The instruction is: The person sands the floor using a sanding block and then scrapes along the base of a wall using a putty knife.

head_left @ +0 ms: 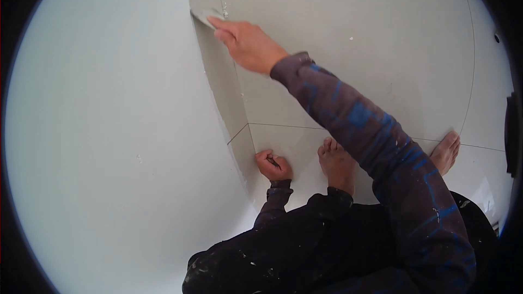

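My right hand point(251, 46) reaches out to the upper left, its fingers closed around a putty knife point(202, 18). The pale, slightly blurred blade touches the lower edge of the white wall point(120, 92), just above the tiled skirting point(213, 71). Down by the foot of the skirting, my left hand point(274, 166) is curled into a fist close to the floor. A small dark spot shows inside that fist; whether it is an object or only shadow, I cannot make out.
White crumbs point(225, 13) lie along the joint between skirting and floor. Pale floor tiles point(348, 81) with dark seams spread to the right. My bare feet point(336, 163) and black trousers point(327, 234), flecked with white, are below. A dark object point(512, 133) stands at the right edge.
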Motion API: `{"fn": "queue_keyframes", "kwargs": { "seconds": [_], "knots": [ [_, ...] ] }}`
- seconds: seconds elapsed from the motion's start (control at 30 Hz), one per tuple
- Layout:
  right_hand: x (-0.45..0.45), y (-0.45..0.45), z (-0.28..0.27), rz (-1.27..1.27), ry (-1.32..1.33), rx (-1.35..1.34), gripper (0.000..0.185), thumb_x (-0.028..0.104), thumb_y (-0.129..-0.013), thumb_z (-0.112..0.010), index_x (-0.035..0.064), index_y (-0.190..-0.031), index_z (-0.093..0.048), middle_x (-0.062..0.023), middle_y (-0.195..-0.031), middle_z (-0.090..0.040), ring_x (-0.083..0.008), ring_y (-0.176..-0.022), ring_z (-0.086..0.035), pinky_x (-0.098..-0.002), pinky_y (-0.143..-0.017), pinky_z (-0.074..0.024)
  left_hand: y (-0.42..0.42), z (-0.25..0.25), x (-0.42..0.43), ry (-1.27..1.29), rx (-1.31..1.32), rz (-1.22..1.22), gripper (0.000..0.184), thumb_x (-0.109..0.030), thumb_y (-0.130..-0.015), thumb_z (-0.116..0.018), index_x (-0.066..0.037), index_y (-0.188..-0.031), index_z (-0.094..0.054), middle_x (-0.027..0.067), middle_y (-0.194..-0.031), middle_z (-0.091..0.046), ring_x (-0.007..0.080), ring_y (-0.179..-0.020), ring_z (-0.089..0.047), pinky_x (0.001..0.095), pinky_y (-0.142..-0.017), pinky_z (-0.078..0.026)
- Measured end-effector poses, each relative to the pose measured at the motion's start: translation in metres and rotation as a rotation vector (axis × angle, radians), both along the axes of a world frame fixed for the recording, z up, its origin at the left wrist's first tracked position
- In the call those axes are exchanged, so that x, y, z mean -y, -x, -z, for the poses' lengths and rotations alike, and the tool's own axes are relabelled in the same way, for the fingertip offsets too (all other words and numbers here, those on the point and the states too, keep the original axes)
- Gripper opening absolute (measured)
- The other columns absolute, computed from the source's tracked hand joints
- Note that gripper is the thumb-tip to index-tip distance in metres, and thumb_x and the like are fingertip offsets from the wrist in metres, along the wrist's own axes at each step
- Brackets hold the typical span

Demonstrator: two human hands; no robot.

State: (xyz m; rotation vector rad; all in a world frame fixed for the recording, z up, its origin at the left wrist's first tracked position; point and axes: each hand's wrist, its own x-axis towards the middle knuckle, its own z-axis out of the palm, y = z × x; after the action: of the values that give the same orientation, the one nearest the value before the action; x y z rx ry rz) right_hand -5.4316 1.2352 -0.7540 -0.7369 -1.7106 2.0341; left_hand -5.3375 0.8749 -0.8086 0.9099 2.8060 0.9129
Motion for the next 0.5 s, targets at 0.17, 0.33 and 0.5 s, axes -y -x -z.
{"fn": "queue_keyframes", "kwargs": {
  "seconds": [0.17, 0.33, 0.5],
  "knots": [
    [-0.029, 0.016, 0.001, 0.044, -0.027, -0.001, 0.046, 0.029, -0.109, -0.046, 0.0082, -0.149, -0.051, -0.0242, -0.124, -0.067, -0.0316, -0.108, -0.066, -0.037, -0.101, -0.0475, -0.001, -0.001, -0.002, -0.01, -0.015, 0.004, 0.025, -0.001, -0.082, -0.05, 0.001, -0.107, -0.052, 0.0077, -0.091, -0.044, 0.0154, -0.071, -0.042, 0.0295, -0.062, -0.037],
    [0.012, 0.001, 0.012, 0.049, -0.119, -0.094, 0.046, 0.028, -0.109, -0.046, 0.0084, -0.15, -0.049, -0.0235, -0.126, -0.067, -0.033, -0.104, -0.066, -0.0381, -0.098, -0.0492, 0.002, 0.003, 0.002, -0.008, -0.04, 0.032, 0.025, -0.001, -0.082, -0.05, 0.0, -0.107, -0.052, 0.0075, -0.091, -0.045, 0.0154, -0.069, -0.041, 0.0298, -0.06, -0.036],
    [0.099, -0.073, -0.004, -0.208, 0.027, 0.037, 0.047, 0.025, -0.108, -0.047, 0.0159, -0.154, -0.045, -0.024, -0.107, -0.07, -0.0449, -0.086, -0.064, -0.0441, -0.082, -0.0529, 0.002, 0.003, 0.004, 0.013, -0.044, 0.015, 0.025, -0.005, -0.082, -0.055, -0.001, -0.106, -0.054, 0.0106, -0.091, -0.049, 0.0209, -0.07, -0.047, 0.0325, -0.061, -0.04]
  ]
}}
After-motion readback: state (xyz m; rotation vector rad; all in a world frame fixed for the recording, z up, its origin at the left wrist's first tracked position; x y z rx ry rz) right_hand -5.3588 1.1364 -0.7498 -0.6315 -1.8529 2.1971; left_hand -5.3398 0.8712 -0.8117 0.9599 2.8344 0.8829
